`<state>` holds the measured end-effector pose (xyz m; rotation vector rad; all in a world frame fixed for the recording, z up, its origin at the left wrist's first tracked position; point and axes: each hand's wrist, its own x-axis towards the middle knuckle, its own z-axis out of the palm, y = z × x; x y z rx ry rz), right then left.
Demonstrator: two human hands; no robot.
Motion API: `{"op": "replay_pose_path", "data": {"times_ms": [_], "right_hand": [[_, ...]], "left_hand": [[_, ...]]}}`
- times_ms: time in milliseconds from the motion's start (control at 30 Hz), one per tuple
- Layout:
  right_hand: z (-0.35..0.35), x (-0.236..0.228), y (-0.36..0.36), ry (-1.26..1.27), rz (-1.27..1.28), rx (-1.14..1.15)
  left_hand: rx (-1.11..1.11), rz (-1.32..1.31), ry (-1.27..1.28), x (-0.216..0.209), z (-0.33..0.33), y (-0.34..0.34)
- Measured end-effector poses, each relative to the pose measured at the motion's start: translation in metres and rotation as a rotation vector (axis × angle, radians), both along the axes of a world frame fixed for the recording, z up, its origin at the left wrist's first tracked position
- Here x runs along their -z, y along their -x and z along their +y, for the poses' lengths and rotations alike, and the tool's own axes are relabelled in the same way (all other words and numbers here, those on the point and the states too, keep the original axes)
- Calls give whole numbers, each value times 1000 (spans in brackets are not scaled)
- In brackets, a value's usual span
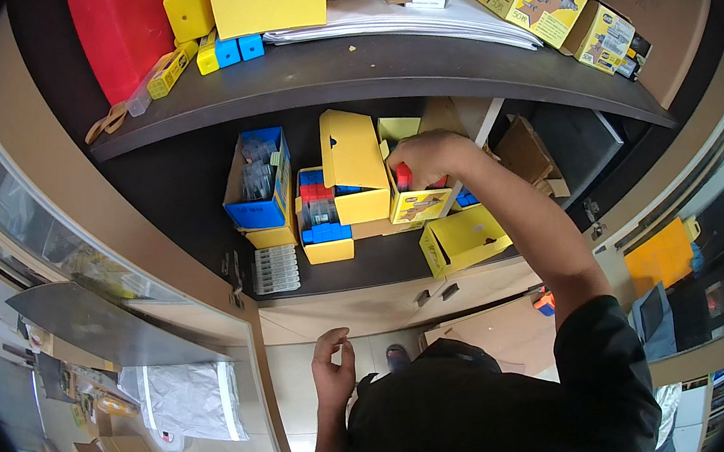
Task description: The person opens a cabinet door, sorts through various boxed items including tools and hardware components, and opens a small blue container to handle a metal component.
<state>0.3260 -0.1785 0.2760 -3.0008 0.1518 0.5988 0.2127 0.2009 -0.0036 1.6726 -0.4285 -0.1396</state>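
Observation:
My right hand (428, 161) reaches into an open yellow box (413, 206) on the cabinet's lower shelf. Its fingers are bent down among red plastic tool cases (404, 176); what they grip is hidden. To the left stands a yellow box with a raised lid (352, 151), beside another holding red- and blue-capped cases (316, 193). Farther left, a blue-and-yellow box (258, 211) contains clear packets. My left hand (333, 368) hangs below the shelf's front edge, holding nothing, fingers loosely curled and apart from the thumb.
A yellow open box (466, 241) lies at the lower shelf's front edge, with a row of small clear cases (276, 270) at its left. The upper shelf (344, 72) overhangs, bearing papers (410, 17) and yellow boxes (269, 0). Glass cabinet doors (68, 233) stand open on both sides.

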Motion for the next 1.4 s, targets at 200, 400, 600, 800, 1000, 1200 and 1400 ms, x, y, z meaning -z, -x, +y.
{"op": "replay_pose_path", "data": {"times_ms": [200, 400, 600, 800, 1000, 1200, 1400], "right_hand": [[2, -40, -4, 22, -106, 59], [-13, -66, 12, 367, -785, 60], [-1, -75, 26, 216, -835, 148], [-9, -61, 23, 267, -907, 70], [0, -66, 31, 250, -927, 4], [9, -67, 40, 170, -1031, -31], [19, -61, 49, -12, -924, -198]], "left_hand": [[-21, 35, -16, -2, 12, 6], [39, 15, -40, -2, 14, 2], [44, 18, -16, -12, 9, -1], [92, -5, -36, -27, -3, -6], [96, 82, -2, -39, -11, -8], [120, 251, 236, -79, -48, -11], [402, 492, 696, -182, -145, -43]]}}
